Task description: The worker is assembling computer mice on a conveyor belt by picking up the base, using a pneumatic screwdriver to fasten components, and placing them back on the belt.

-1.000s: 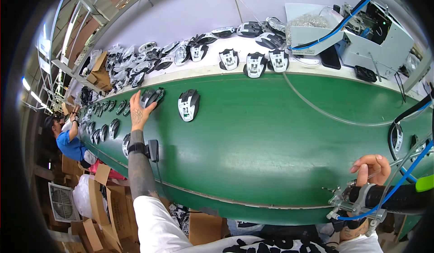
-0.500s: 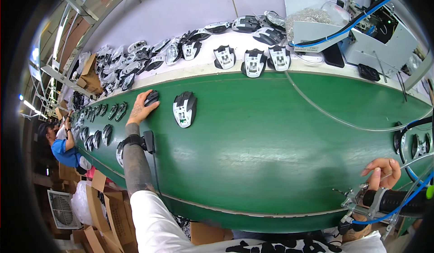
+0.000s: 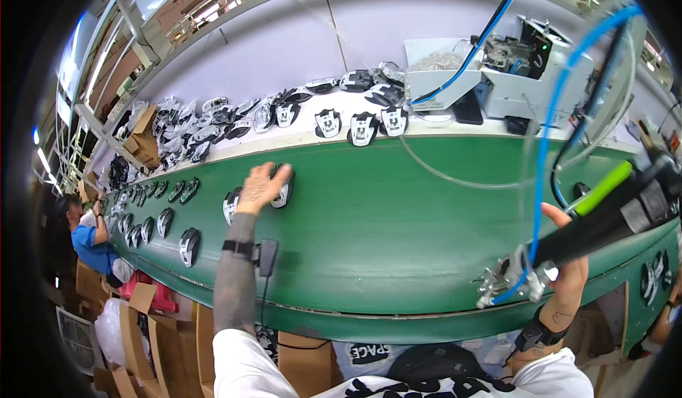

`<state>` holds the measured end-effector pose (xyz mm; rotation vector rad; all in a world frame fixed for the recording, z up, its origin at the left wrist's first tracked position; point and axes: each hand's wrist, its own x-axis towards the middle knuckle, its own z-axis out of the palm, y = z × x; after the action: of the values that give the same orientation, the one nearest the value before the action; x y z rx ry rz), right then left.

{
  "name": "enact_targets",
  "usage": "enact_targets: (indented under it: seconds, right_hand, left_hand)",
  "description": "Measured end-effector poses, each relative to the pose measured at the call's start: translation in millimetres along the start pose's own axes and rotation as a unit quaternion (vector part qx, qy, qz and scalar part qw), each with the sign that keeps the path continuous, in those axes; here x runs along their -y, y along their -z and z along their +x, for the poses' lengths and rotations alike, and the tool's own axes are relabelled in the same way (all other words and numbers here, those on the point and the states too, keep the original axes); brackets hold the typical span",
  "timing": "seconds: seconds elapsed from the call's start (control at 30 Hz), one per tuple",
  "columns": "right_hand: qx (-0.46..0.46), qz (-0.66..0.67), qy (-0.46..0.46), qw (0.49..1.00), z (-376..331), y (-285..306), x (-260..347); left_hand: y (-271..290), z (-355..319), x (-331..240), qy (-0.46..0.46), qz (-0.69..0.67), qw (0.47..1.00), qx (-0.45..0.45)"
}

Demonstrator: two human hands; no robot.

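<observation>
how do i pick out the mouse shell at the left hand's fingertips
Find the long green work surface, then the left hand above it. Partly hidden by that hand is a black and white mouse shell: of the two nearest it, the one on the right.

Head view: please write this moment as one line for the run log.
left hand: at mouse shell, grip unclear | right hand: behind black tool, grip unclear | green table: more shells leftward
</observation>
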<state>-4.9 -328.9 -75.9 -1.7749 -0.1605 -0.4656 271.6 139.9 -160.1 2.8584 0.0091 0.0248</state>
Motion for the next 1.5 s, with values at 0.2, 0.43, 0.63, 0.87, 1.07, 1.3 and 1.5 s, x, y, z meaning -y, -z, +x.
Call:
enact_targets:
  seconds: [0.2,0.43,0.63,0.87,1.07,1.3,1.5]
  right_hand:
    - [-0.149,0.026,0.205,0.967,-13.7,-20.1,2.0]
    - [-0.04,0.184,0.094,0.978,6.5,-36.3,40.5]
    - [-0.084,0.2,0.102,0.971,44.8,-47.7,35.4]
    - [-0.13,0.254,0.196,0.938,90.5,-71.7,38.2]
    - [-0.175,0.239,0.223,0.929,91.6,-78.1,28.4]
    - [-0.192,0.254,0.242,0.917,87.7,-93.4,34.0]
    - [-0.184,0.239,0.239,0.923,86.7,-94.0,31.4]
  left_hand:
    - [-39.1,-14.9,-32.6,0.032,0.061,0.997,-0.037]
    - [-30.5,-94.8,-147.4,-0.003,-0.771,0.623,0.13]
    - [-49.9,-149.2,-215.8,0.031,-0.878,0.435,0.195]
    - [-65.5,-160.7,-221.9,0.047,-0.869,0.438,0.226]
    - [-78.0,-167.8,-225.5,0.038,-0.861,0.424,0.276]
    - [-72.7,-172.7,-217.9,0.003,-0.867,0.404,0.293]
    - [-70.5,-173.9,-220.3,0.003,-0.866,0.389,0.315]
